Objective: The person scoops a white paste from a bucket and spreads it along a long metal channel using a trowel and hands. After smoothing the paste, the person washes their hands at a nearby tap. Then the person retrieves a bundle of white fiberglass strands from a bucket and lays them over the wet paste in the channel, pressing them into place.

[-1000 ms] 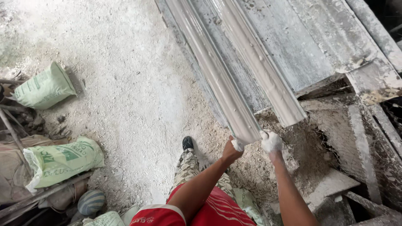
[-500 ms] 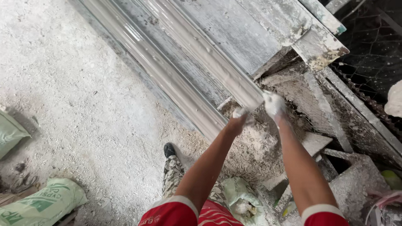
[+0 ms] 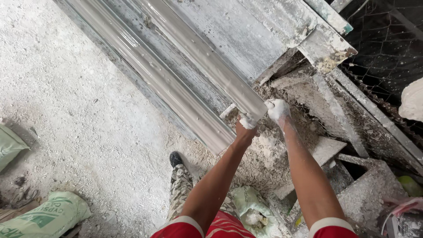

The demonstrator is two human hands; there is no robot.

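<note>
Plaster-dusted floor (image 3: 79,101); both hands at wet moulding (image 3: 207,66) end

A plaster workshop: long moulding (image 3: 176,83), sacks (image 3: 44,218), white dust.

Dusty gritty floor (image 3: 66,101), green sacks (image 3: 46,218) — wire mesh (image 3: 387,48)

A green sack (image 3: 44,218) lies at the lower left on the gritty white floor (image 3: 79,101), with another green sack (image 3: 9,143) at the left edge. A crumpled pale green bag (image 3: 251,211) sits among plaster rubble near a black shoe (image 3: 175,158). Wire mesh (image 3: 387,48) covers the upper right, beside plaster-caked boards (image 3: 326,48) and a pale block (image 3: 326,150)
</note>
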